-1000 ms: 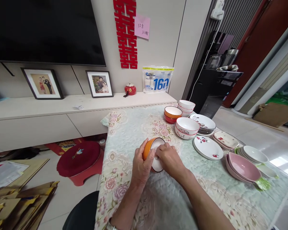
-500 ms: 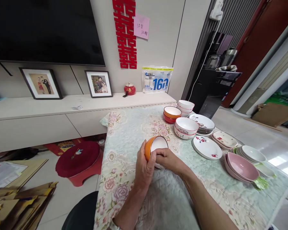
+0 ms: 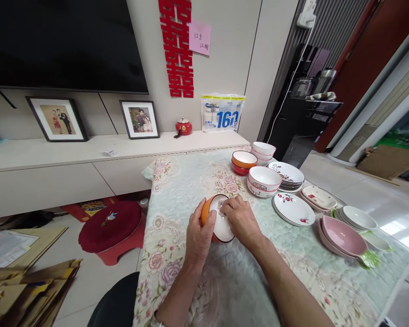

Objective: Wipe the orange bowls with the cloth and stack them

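The left hand's fingers are curled around the outside of an orange bowl, thumb over its rim; the bowl is tilted on its side, its white inside facing the right hand. The right hand's fingers are bunched together inside the bowl — a small pale, translucent thing, too unclear to name, shows at their tips. Left hand and right hand are both over a bench covered with a floral quilted cloth. Beyond them stands a matching orange bowl nested in a red bowl, with red-rimmed white bowls just beside it. Farther right are flowered white plates and pink leaf-shaped bowls — both stacked.
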`<action>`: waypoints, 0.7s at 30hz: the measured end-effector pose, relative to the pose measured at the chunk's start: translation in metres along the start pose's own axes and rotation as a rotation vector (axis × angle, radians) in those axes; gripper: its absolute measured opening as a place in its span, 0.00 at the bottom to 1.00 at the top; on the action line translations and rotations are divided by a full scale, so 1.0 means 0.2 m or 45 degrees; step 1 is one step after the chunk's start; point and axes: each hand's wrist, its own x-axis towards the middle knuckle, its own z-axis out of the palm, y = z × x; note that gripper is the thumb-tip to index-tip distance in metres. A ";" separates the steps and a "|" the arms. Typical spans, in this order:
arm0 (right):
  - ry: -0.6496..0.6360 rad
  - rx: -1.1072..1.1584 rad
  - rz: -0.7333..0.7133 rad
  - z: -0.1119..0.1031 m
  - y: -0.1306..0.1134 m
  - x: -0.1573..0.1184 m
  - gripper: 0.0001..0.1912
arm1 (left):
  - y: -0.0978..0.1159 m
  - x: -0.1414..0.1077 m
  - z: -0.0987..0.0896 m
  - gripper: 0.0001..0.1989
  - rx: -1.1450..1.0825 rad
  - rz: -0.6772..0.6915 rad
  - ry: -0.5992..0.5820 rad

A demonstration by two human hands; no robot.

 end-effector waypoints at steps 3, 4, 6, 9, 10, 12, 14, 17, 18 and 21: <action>0.168 0.065 0.044 0.03 -0.01 0.00 0.10 | -0.02 0.01 0.00 0.27 -0.040 0.007 0.002; 0.206 0.100 0.079 0.03 -0.01 0.00 0.10 | -0.03 0.01 -0.01 0.27 -0.044 0.012 0.000; 0.266 0.211 0.164 0.04 -0.02 0.00 0.11 | -0.04 0.01 -0.01 0.27 -0.037 0.016 0.001; 0.329 0.599 0.367 0.04 0.01 0.01 0.12 | -0.05 0.02 -0.01 0.28 -0.029 0.009 0.015; 0.339 0.798 0.474 0.04 0.03 0.01 0.12 | -0.05 0.01 -0.01 0.28 -0.036 0.004 0.022; 0.337 1.166 0.689 0.05 0.06 0.02 0.10 | -0.06 0.01 -0.01 0.28 -0.061 -0.006 0.040; 0.315 1.397 0.834 0.05 0.10 0.02 0.08 | -0.06 0.01 -0.01 0.27 -0.095 -0.012 0.059; 0.306 1.569 0.956 0.06 0.12 0.03 0.11 | -0.06 0.01 -0.01 0.26 -0.179 -0.040 0.077; 0.318 1.625 1.001 0.07 0.13 0.03 0.12 | -0.06 0.01 -0.01 0.26 -0.219 -0.070 0.080; 0.399 1.747 1.104 0.07 0.14 0.03 0.16 | -0.06 0.01 0.00 0.26 -0.312 -0.167 0.093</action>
